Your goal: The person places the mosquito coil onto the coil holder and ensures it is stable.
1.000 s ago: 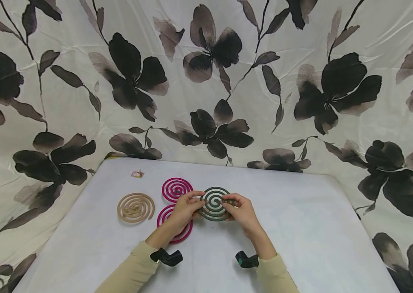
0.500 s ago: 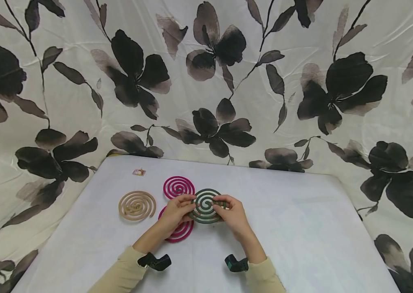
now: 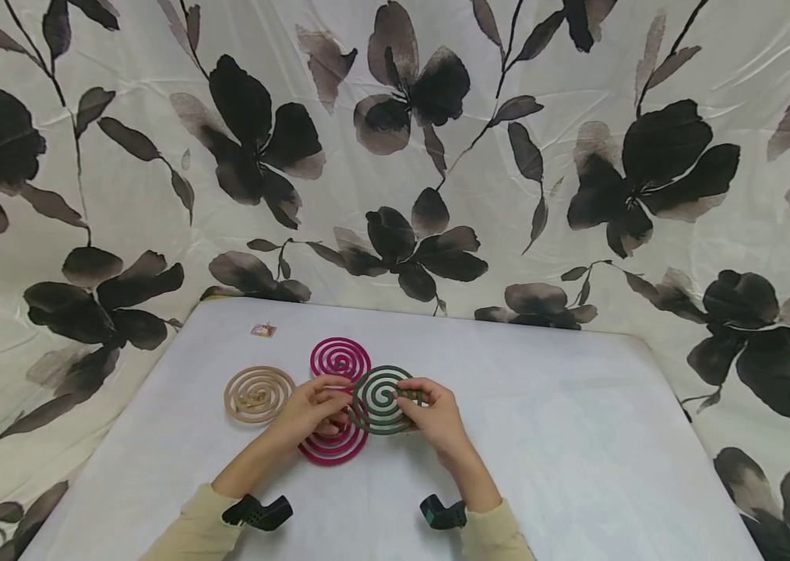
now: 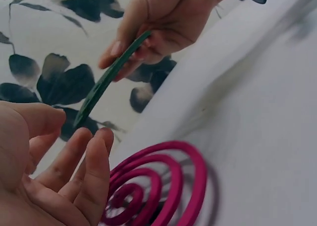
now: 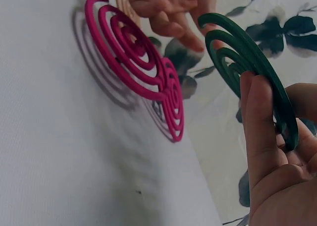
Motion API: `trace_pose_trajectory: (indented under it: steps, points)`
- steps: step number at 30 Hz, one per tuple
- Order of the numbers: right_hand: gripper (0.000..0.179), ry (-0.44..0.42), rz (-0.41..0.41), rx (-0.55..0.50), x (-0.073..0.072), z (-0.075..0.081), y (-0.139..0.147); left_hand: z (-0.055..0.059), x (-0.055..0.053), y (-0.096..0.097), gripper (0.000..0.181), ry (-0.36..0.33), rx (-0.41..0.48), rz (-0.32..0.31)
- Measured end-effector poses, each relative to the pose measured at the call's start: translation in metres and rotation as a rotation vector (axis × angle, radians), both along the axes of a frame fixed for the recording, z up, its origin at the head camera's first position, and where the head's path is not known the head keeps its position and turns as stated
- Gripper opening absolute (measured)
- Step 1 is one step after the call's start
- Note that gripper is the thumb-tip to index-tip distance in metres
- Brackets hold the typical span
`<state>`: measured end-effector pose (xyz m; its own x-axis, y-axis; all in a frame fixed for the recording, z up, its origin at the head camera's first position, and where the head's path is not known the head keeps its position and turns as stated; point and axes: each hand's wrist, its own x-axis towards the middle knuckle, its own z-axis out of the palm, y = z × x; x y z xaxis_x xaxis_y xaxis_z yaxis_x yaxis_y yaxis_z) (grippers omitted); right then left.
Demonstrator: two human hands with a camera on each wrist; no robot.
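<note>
My right hand pinches a green mosquito coil by its right side, thumb on one face and fingers on the other. The coil is held up off the table and tilted, seen nearly edge-on in the left wrist view. Just left of it, my left hand has loosely bent fingers with nothing between them; a gap separates its fingertips from the green coil in the left wrist view. Beneath that hand lies a pink mosquito coil, partly hidden by the hand and the green coil. A second pink coil lies behind it.
A tan mosquito coil lies left of the pink ones. Farther back on the white-covered table is a small printed packet. A floral cloth hangs behind the table's far edge.
The green coil has moved left, over the edge of the pink coils, in my right hand. My left hand has let go of its left side and drawn away to the left.
</note>
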<state>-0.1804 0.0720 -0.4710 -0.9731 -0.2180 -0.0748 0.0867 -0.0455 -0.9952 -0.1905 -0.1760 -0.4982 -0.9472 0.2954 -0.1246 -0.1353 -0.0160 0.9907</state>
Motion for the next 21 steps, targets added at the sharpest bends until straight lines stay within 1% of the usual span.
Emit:
trace_pose_trajectory:
  steps: [2,5,7,9,12,13,14,16,18,21]
  points:
    - [0.025,0.005,0.013,0.005,0.004,0.009,-0.003,0.004,0.001,-0.011,0.045,0.023,-0.003,-0.002]
    - [0.025,0.018,0.022,0.01,0.009,0.019,-0.007,0.011,0.002,-0.029,0.043,0.049,-0.035,0.024]
    - [0.025,0.014,0.024,0.01,0.009,0.021,-0.01,0.016,0.002,-0.041,0.043,0.054,-0.075,0.05]
    - [0.025,0.014,0.025,0.005,0.01,0.022,-0.012,0.021,0.002,-0.052,0.043,0.049,-0.115,0.091]
    - [0.026,0.003,0.034,0.005,0.009,0.021,-0.015,0.029,0.0,-0.069,0.042,0.036,-0.155,0.138]
    - [0.026,0.001,0.038,0.004,0.009,0.022,-0.016,0.03,-0.001,-0.074,0.041,0.044,-0.165,0.154]
    - [0.026,0.0,0.041,0.006,0.009,0.022,-0.017,0.032,-0.002,-0.079,0.039,0.055,-0.184,0.167]
    - [0.026,-0.004,0.045,0.011,0.008,0.022,-0.018,0.034,-0.005,-0.089,0.037,0.097,-0.22,0.178]
    - [0.026,-0.002,0.043,0.019,0.007,0.023,-0.019,0.037,-0.007,-0.098,0.036,0.148,-0.276,0.186]
    - [0.026,0.0,0.043,0.022,0.007,0.023,-0.021,0.039,-0.011,-0.109,0.035,0.194,-0.356,0.193]
